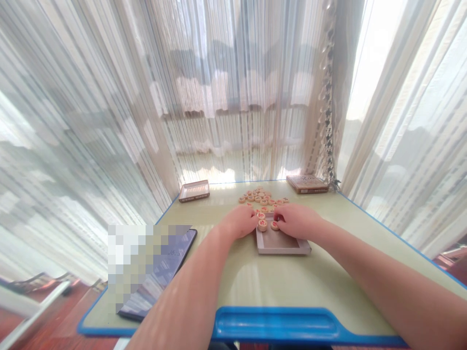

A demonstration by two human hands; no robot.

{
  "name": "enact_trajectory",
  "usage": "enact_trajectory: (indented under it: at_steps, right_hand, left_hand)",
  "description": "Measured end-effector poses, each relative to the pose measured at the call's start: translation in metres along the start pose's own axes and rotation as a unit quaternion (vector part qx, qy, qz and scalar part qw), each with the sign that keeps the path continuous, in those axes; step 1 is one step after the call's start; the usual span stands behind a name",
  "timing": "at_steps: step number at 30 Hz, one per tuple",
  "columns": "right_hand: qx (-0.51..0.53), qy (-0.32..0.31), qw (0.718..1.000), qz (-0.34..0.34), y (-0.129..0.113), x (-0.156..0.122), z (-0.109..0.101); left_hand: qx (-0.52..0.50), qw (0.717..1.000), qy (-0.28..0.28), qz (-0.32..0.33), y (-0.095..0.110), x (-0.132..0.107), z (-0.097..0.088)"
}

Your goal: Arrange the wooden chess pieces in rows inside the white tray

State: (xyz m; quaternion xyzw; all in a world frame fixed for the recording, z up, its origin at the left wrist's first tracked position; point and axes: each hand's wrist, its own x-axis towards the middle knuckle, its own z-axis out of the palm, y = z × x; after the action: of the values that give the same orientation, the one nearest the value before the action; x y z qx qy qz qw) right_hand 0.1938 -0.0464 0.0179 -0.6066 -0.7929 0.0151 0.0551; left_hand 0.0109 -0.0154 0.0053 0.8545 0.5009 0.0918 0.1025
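A shallow open box (284,250) lies on the table with a few round Chinese chess pieces with red characters at its left and far side. My right hand (297,221) reaches over the box's far right part, its fingers closed on a wooden chess piece (274,225). At the box's left edge my left hand (241,221) is closed, fingers curled; what it grips, if anything, is hidden. Beside its fingertips sits another chess piece (262,225) in the box. Beyond both hands spreads a loose pile of chess pieces (263,200), some with red and some with dark characters.
A tablet (160,272), partly pixelated, lies at the left of the table. An open box lid (194,190) stands at the far left corner and a flat box (307,183) at the far right. The table's blue front tray (277,323) is nearest; curtains (237,97) hang behind.
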Motion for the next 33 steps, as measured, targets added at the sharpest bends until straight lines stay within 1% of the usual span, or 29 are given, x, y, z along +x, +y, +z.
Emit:
enact_trajectory:
  at_steps: [3, 6, 9, 11, 19, 24, 33]
  right_hand:
    - [0.023, 0.013, 0.999, -0.024, 0.006, 0.005, 0.005]
    - [0.042, 0.028, 0.998, -0.043, 0.010, 0.007, 0.008]
    - [0.052, 0.042, 0.996, -0.059, 0.009, 0.007, 0.009]
    - [0.053, 0.048, 0.995, -0.063, 0.008, 0.006, 0.009]
    - [0.026, 0.028, 0.997, -0.073, 0.005, 0.002, 0.002]
    - [0.007, 0.059, 0.991, -0.117, 0.001, 0.000, 0.002]
    - [0.043, 0.031, 0.987, -0.149, -0.004, -0.002, -0.001]
  left_hand:
    - [-0.010, 1.000, 0.005, -0.004, -0.001, 0.001, 0.000]
    - [-0.002, 1.000, 0.025, 0.009, -0.003, 0.001, 0.001]
    - [0.021, 0.999, 0.038, 0.017, -0.004, 0.002, 0.002]
    - [0.029, 0.999, 0.037, 0.012, -0.005, 0.002, 0.002]
    - [0.040, 0.999, 0.037, 0.000, -0.005, 0.002, 0.002]
    - [0.036, 0.999, 0.029, -0.001, -0.003, 0.001, 0.000]
    - [0.041, 0.999, 0.036, 0.007, -0.004, 0.002, 0.002]
